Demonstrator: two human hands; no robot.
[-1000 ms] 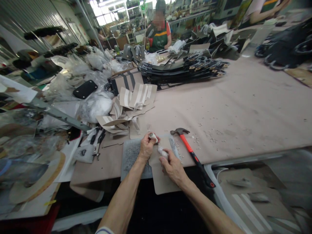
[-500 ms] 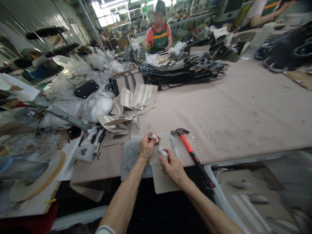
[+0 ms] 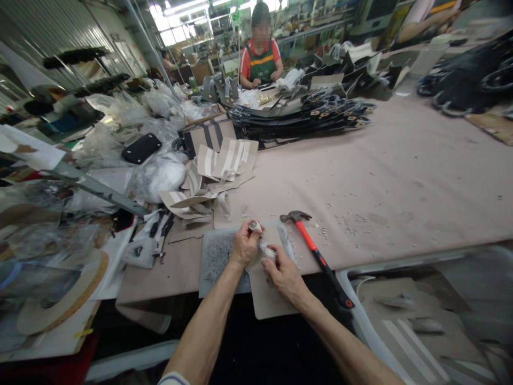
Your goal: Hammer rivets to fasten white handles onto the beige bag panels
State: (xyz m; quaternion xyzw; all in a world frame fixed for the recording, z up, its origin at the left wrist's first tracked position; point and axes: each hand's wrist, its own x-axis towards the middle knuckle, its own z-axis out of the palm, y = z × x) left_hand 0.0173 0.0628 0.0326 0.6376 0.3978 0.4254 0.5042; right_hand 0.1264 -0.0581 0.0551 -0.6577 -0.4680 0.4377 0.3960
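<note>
My left hand (image 3: 245, 247) is closed around a small white cylinder (image 3: 255, 226) with a dark, round end turned upward. Just to its right, my right hand (image 3: 284, 274) pinches a clear-plastic-wrapped piece (image 3: 267, 250) over a beige panel (image 3: 269, 300). The panel lies partly on a speckled grey slab (image 3: 218, 259) and juts past the table's front edge. Right of the hands rests a claw hammer (image 3: 308, 235) with a red and black handle, its head away from me. Small metal bits (image 3: 294, 248) are scattered beside the slab.
Beige panels with pale strips (image 3: 228, 160) are piled ahead on the left, near plastic bags (image 3: 156, 176). Behind lies a stack of black straps (image 3: 300, 117). A bin (image 3: 347, 283) with more panels stands at right. A co-worker (image 3: 261, 59) sits across the table (image 3: 401, 176).
The white cylinder in my left hand has shifted slightly right and down and changed its tilt. My right hand has barely moved. Across the table, the co-worker's hands have moved.
</note>
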